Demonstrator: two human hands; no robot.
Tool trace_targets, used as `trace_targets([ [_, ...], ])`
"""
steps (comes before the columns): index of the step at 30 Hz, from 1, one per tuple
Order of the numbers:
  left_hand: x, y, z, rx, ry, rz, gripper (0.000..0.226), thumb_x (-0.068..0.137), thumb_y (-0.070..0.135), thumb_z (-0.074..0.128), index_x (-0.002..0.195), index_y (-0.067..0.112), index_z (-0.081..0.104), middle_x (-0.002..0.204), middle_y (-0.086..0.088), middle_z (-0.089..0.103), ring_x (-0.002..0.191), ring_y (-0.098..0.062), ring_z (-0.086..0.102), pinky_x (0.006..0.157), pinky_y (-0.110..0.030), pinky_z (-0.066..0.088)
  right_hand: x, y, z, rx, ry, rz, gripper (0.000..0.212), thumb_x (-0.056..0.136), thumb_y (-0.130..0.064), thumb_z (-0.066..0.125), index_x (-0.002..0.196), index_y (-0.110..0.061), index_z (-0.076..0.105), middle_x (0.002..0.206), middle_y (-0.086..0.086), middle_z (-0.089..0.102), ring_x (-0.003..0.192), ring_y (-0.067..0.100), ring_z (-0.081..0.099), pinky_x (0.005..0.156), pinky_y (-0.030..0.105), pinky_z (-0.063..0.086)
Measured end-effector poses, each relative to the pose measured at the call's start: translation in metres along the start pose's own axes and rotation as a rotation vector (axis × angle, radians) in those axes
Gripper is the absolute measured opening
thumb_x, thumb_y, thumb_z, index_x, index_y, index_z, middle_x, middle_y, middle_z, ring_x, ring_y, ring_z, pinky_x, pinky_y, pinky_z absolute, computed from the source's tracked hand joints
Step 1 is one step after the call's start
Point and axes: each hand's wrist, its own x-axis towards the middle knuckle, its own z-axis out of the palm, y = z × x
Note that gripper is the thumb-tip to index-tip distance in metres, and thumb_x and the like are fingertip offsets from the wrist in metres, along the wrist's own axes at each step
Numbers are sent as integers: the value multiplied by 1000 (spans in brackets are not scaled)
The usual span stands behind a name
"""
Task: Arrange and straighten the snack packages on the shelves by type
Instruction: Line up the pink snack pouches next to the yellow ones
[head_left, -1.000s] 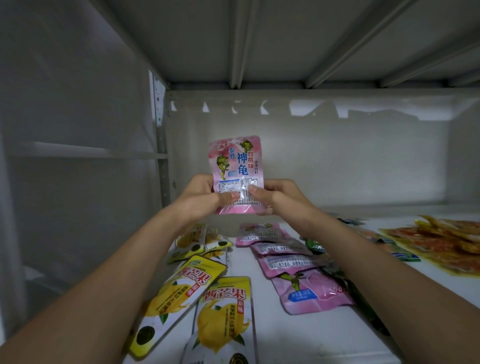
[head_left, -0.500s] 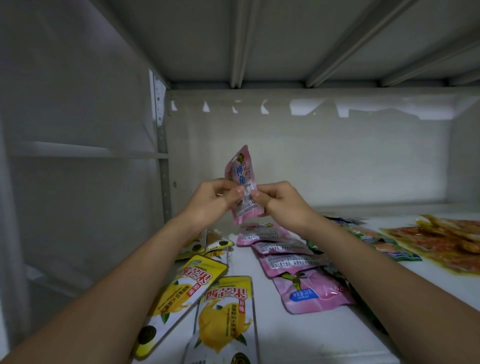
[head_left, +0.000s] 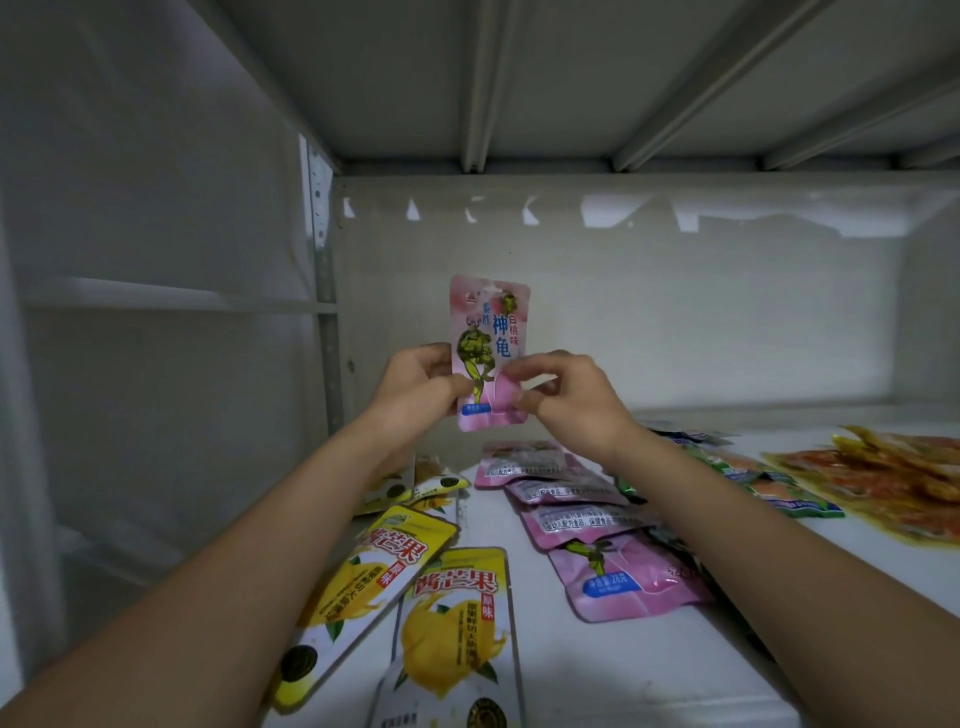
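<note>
pink snack pouch (head_left: 488, 343) held upright in mid-air above the white shelf (head_left: 597, 670), printed front facing the viewer, in front of the far wall. left hand (head_left: 415, 387) pinches the pouch's lower left edge, fingers curled round it; right hand (head_left: 563, 392) pinches the lower right edge between thumb and curled fingers. below and slightly to the right, a row of pink pouches (head_left: 587, 519) lies overlapping from far to near, most showing their backs, the nearest its front. to the near left lie yellow mango packs (head_left: 452, 629), some askew; to the far right, green packs (head_left: 769, 483) and orange-red packs (head_left: 893, 478). judged handling: the pouch looks light, thin and flexible, with a smooth film surface likely to slip; it should bend if held by one corner. a two-sided pinch at the sealed edges, as here, seems the steadiest hold for laying it flat on the pink row.
</note>
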Motion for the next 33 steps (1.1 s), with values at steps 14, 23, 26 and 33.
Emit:
trace_targets([
  [14,5,-5,-6,-64,-111,-88,30,87,2,80,116,6,73,110,-9,80,108,-29,75,104,-47,56,2,0,-4,355,-96,166,7,93,5,72,91,-2,71,78,3,71,65,10,71,67,22,60],
  [23,2,-1,-10,80,-73,-66,49,82,16,88,107,-19,63,101,-24,77,94,-36,76,91,-45,60,-4,-8,-5,310,-134,88,25,96,-15,74,72,-16,74,65,-1,67,59,14,56,66,28,48],
  [26,2,-3,-7,110,-76,-53,29,89,9,81,101,-13,68,99,-19,79,91,-26,77,84,-36,60,-2,-4,-2,259,-114,71,21,97,-13,73,76,-15,77,61,-4,68,51,8,54,59,23,45],
  [33,1,3,-3,-90,-129,-89,15,89,8,80,102,3,75,103,-13,80,103,-27,77,92,-35,62,0,-5,-8,383,-74,125,17,96,-18,74,94,-1,77,76,9,78,65,12,67,69,25,54],
])
